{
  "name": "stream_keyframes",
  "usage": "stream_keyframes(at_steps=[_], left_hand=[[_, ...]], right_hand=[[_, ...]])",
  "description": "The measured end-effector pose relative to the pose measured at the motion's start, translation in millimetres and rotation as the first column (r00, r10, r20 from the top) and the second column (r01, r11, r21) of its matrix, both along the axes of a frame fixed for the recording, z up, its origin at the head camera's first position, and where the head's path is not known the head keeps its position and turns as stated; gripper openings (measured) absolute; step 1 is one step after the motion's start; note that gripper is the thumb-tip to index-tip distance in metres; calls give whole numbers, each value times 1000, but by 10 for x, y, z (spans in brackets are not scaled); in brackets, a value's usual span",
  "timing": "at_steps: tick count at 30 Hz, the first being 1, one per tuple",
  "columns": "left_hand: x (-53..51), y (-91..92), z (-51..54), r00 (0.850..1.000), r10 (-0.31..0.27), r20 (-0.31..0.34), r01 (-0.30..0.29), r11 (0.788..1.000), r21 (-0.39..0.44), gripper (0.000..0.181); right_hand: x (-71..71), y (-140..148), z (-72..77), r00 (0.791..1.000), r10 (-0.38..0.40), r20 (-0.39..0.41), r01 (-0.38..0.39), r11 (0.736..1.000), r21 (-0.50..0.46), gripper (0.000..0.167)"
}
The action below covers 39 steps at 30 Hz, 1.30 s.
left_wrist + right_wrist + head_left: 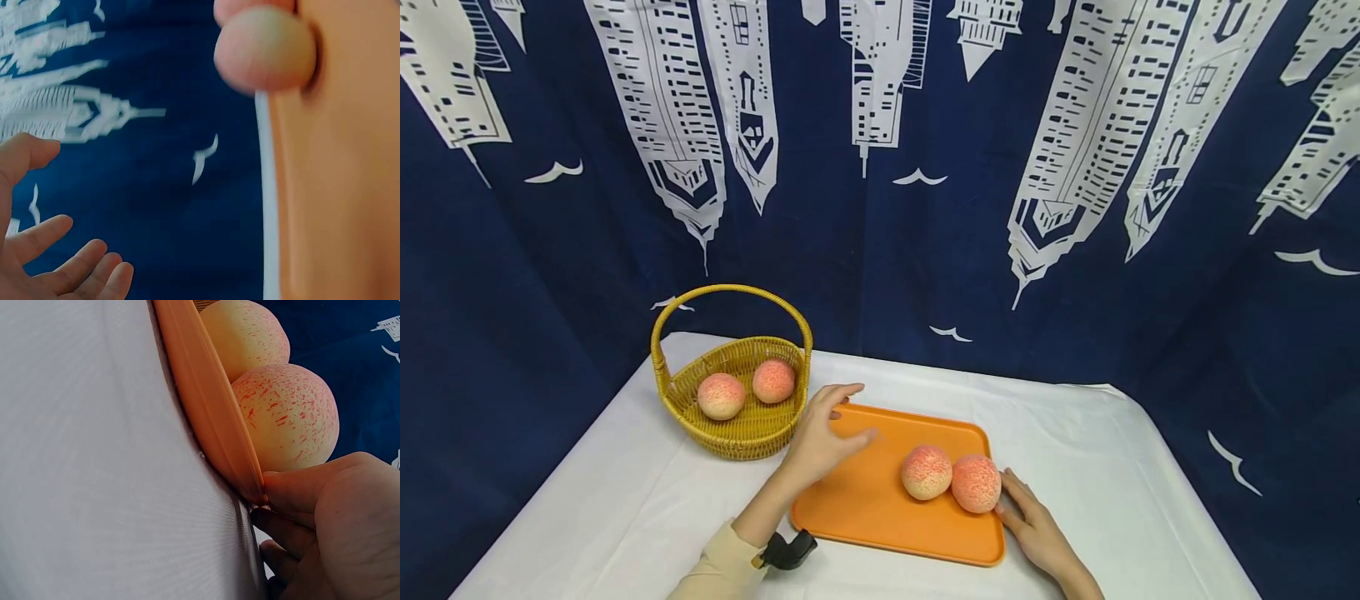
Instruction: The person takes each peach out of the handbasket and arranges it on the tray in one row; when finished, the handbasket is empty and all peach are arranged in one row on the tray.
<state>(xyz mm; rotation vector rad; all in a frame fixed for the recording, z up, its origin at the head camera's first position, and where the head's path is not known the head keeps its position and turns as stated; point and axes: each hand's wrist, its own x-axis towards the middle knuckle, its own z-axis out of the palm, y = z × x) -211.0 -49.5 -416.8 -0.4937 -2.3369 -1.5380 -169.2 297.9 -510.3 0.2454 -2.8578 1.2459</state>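
Note:
An orange tray (880,508) lies on the white cloth, bearing a peach (927,472) and, touching it on the right, a second peach (977,483) near the right rim. My right hand (1036,529) is at that rim. In the right wrist view, the thumb (290,487) lies on the tray's edge beside the nearer peach (287,419), the other fingers below it, pinching the rim. My left hand (820,442) hovers over the tray's left end, fingers spread and holding nothing. The left wrist view shows those loosely bent fingers (81,269) apart from the peach (265,50).
Left of the tray stands a yellow wicker basket (741,446) with a tall arched handle (730,288). Two peaches lie inside it, one at left (721,396) and one at right (773,381). A dark blue curtain (865,250) with white building prints hangs behind the table.

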Motion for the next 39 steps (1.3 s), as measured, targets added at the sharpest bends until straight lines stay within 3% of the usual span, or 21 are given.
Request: stream_keyframes(at_steps=[4,7,11,14,17,22,28,34,39], left_hand=[[-102,-327,47,993,117,-17,-117,993,2,56],[-206,-607,48,975,222,26,-221,975,-18,58],[-363,-1014,29,928,360,97,-352,932,-87,60],[-469,-1313,-2,897,421,133,-397,901,-178,65],[-557,-1540,-45,887,423,186,-373,893,-253,71],[-651,-1697,-143,879,356,317,-277,923,-266,79],[-726,-1685,-238,873,345,346,-258,927,-273,81],[-736,-1638,-271,862,305,404,-202,939,-277,81],[-757,-1612,-296,856,316,409,-208,935,-287,81]], right_hand=[[-1,2,-1,1000,1,6,-1,1000,0,54],[-1,5,-2,1000,-6,19,6,1000,3,54],[7,5,5,1000,-8,24,8,1000,-1,54],[12,3,14,1000,1,18,-1,1000,-7,54],[11,4,19,1000,1,16,-1,1000,-7,53],[3,6,29,1000,-4,25,5,1000,-8,54],[1,3,17,1000,-13,21,13,1000,-6,53],[6,4,0,1000,-14,7,14,1000,-12,52],[13,9,4,1000,-16,12,16,1000,-9,53]])
